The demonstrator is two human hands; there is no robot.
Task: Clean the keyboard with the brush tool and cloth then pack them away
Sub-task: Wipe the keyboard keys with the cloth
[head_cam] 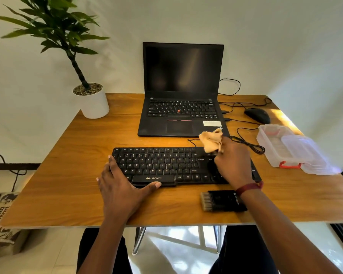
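Note:
A black keyboard (158, 165) lies across the middle of the wooden desk (67, 184). My left hand (125, 186) rests flat at its left front corner, with the fingers along the left edge and the thumb against the front edge. My right hand (234, 161) is over the keyboard's right part and grips a crumpled tan cloth (211, 140), which sticks up above the top right keys. The black brush tool (222, 200), with tan bristles facing left, lies on the desk in front of the keyboard, under my right wrist.
An open black laptop (180, 91) stands behind the keyboard. A clear plastic box (285, 147) with red latches and its lid sits at the right. A black mouse (257, 114) and cables lie at the back right. A potted plant (91, 101) occupies the back left corner.

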